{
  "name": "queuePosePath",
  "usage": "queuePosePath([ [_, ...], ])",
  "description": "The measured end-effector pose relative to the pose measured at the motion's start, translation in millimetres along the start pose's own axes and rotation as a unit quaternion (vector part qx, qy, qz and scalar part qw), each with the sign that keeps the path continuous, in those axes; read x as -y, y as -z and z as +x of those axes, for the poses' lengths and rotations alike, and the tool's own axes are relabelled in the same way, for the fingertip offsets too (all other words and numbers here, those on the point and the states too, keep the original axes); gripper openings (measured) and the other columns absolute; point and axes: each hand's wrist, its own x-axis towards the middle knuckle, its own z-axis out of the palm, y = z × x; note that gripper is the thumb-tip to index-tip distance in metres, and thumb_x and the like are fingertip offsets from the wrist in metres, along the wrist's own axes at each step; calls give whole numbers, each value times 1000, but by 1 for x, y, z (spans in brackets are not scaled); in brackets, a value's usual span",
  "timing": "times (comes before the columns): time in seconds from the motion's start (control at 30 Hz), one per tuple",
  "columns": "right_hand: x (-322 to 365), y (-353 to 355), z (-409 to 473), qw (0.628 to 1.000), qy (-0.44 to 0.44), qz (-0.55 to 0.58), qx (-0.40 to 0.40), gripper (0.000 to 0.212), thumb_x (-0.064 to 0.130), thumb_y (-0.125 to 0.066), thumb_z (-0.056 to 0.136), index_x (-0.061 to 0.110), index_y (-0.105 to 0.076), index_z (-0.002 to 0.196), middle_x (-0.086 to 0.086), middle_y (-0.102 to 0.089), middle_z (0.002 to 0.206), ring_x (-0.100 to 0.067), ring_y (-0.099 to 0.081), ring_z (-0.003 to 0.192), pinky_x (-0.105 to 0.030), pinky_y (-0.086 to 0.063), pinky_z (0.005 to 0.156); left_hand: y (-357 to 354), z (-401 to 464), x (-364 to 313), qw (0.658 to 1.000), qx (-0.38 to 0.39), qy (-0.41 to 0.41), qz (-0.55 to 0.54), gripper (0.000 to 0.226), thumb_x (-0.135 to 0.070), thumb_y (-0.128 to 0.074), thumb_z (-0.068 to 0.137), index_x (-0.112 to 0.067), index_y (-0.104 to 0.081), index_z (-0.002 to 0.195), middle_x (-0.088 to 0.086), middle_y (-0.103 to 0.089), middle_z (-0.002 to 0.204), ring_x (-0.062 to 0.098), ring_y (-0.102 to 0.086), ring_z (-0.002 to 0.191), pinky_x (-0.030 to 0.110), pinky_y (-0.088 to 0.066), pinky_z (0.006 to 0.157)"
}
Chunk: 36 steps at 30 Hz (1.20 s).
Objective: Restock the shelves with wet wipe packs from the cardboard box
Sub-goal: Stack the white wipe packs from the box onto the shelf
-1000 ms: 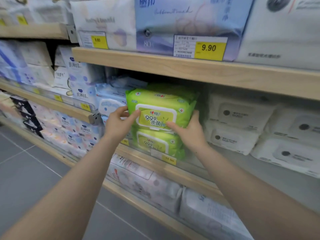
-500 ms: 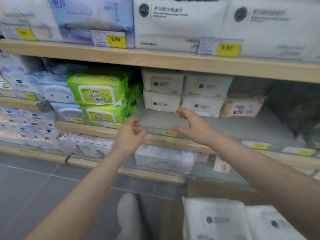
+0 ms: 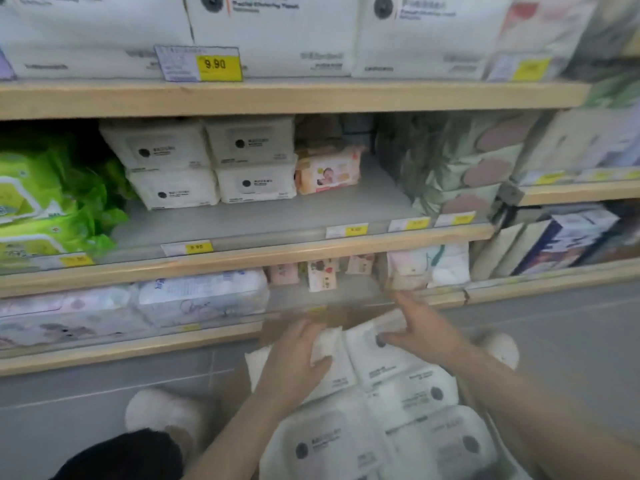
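A cardboard box [image 3: 346, 318] on the floor in front of the shelves holds several white wet wipe packs [image 3: 325, 441]. My left hand [image 3: 294, 362] reaches into it and its fingers curl over the edge of one white pack [image 3: 337, 372]. My right hand [image 3: 420, 329] lies with spread fingers on the neighbouring white pack [image 3: 381, 362]. On the middle shelf [image 3: 277, 220], the same white packs [image 3: 173, 188] stand stacked two high in two columns at the back. Bare grey shelf lies in front of them.
Green wipe packs [image 3: 34, 202] fill the shelf's left end, and a small peach baby-wipe pack [image 3: 329, 171] and leaf-print packs [image 3: 460, 174] stand to the right. Larger white packs [image 3: 277, 32] sit on the shelf above. My white slippers [image 3: 162, 414] rest on the grey floor.
Both hands have left the green packs on the shelf and dropped down to the box. The view has swung right and downward, and my hands now rest on white packs.
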Motion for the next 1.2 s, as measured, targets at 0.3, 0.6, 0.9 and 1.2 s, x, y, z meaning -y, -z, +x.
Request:
queuePosePath([
  [0.3,-61,-27,13,979,32,-153,131,106,47,-78,64,32,-15,148,11,-7,157,-9,2,144,-45,4,116,-44,-1,58,975,156,7,158,94,-78,-41,64,-50,1,143,-10,-5,154,18,-3,140,40,9,110],
  [0.6,-55,-22,29,948,51,-264,172,115,65,-76,50,30,-19,144,4,-29,138,-20,-19,134,-56,-3,112,-47,2,63,961,127,-47,242,104,-81,-41,59,-37,-12,148,9,-55,115,28,-59,91,46,-50,72],
  [0.9,-83,-23,10,971,-52,-119,199,96,64,-77,50,35,-35,131,10,-41,121,-16,-42,116,-39,-40,94,-41,4,65,954,138,-63,257,100,-77,-40,54,-40,-17,144,7,-50,121,28,-53,100,48,-44,84],
  [1.2,-74,-10,41,925,-119,-35,359,96,47,-86,48,41,-39,131,14,-60,118,-12,-60,104,-37,-53,90,-24,20,66,932,94,-127,325,104,-70,-51,44,-33,-35,140,6,-45,116,28,-50,98,46,-39,82],
])
